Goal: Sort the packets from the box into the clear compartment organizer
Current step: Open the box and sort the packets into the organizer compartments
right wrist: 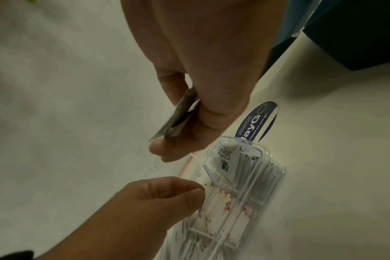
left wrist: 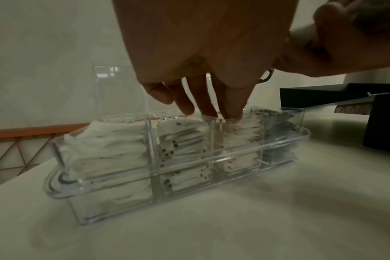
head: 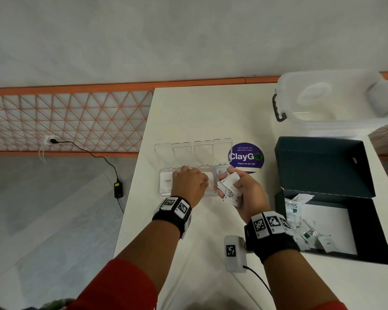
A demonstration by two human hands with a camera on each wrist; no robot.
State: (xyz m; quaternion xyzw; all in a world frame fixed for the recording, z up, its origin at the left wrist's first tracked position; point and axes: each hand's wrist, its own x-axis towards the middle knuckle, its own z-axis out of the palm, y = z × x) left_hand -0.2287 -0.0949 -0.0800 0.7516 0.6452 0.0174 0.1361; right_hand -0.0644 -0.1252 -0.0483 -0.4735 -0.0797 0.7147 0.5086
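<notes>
A clear organizer (head: pixel 166 191) on the white table (head: pixel 199 113) has four compartments stacked with packets (left wrist: pixel 107 149). The left hand (head: pixel 189 184) presses straight fingers into one; the right hand (head: pixel 244 193) grips more packets (head: pixel 230 189). Others lie in the dark box (head: pixel 367 231) at right.

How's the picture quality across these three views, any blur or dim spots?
Head view: bright and even, wide-angle bending at the edges, clear storage bin soft. Left wrist view: dim, table smeared in the foreground, organizer fairly sharp. Right wrist view: dim, the held packets blurred, purple sticker readable.
</notes>
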